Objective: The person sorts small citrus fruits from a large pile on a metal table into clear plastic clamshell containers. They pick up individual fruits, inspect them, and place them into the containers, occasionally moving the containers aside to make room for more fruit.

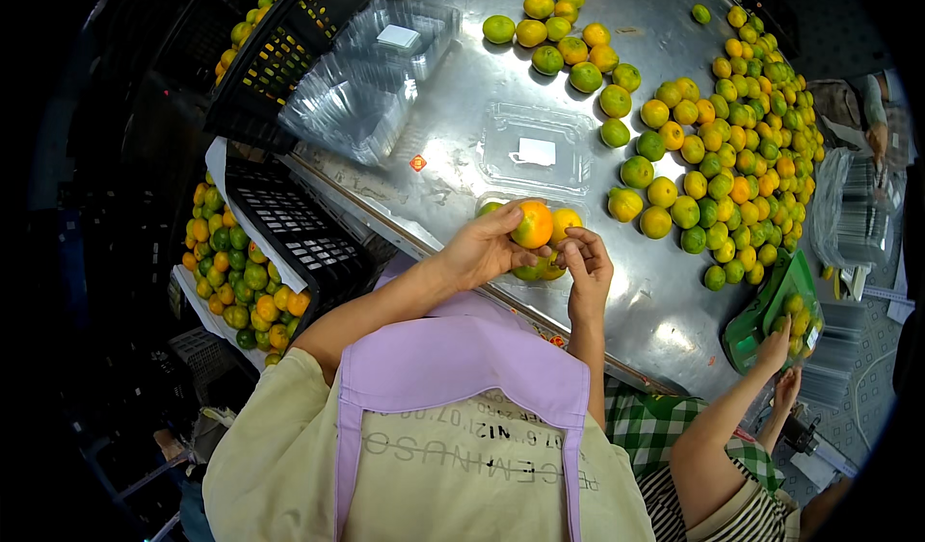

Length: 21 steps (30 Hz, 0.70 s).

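Observation:
My left hand [483, 249] holds an orange-yellow mandarin [532, 224] between thumb and fingers. Close on its right, my right hand [589, 264] has its fingers bent near the fruit; whether they pinch anything cannot be made out. Beneath both hands lies the base of a clear plastic clamshell box with several green and yellow mandarins [566, 222] in it, partly hidden by the hands. Its open lid [536, 119] lies flat on the metal table [448, 213], and a white label shows there. Loose mandarins [656, 222] lie to the right of the box.
Stacked clear clamshells [347, 108] stand at the table's left, beside a black crate [249, 72]. Another crate [289, 209] and heaped mandarins [253, 276] are below. A large mandarin pile [751, 144] covers the right side. A co-worker's hands [777, 350] hold a filled pack [798, 325]; another person's hand [877, 141] is farther off.

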{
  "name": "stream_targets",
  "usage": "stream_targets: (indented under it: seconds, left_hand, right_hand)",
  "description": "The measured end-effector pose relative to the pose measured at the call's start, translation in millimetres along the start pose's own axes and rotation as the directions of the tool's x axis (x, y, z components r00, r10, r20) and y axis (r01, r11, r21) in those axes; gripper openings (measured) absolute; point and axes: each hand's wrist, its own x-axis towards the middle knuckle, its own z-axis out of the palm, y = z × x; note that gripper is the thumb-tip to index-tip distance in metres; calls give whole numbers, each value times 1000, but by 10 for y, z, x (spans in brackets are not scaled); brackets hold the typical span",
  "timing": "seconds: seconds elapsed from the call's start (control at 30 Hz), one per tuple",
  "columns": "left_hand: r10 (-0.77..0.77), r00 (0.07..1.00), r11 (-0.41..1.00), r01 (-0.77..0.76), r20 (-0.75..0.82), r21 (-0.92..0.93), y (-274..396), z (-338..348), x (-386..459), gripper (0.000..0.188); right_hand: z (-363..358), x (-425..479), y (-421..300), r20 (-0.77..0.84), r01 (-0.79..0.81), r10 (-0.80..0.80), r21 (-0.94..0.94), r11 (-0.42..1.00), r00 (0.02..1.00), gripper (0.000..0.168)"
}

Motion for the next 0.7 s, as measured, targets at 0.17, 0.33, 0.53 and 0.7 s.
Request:
stream_targets:
  seconds: [0.17, 0.33, 0.53, 0.7]
  left_hand:
    - [-49, 999, 990, 46, -17, -135, -11, -77, 12, 38]
    - [-27, 991, 997, 17, -129, -77, 39, 35, -20, 42]
    - [0, 1000, 999, 1, 23, -48, 77, 50, -21, 41]
    - [19, 1000, 993, -21, 16, 117, 17, -29, 12, 41]
  right_hand:
    - [3, 3, 24, -1, -9, 9, -23, 1000, 1000, 24]
    - [3, 16, 24, 7, -15, 15, -27, 1000, 1000, 24]
    - [5, 30, 48, 14, -34, 34, -32, 999, 999, 24]
    - [19, 42, 59, 19, -42, 43, -39, 998, 999, 23]
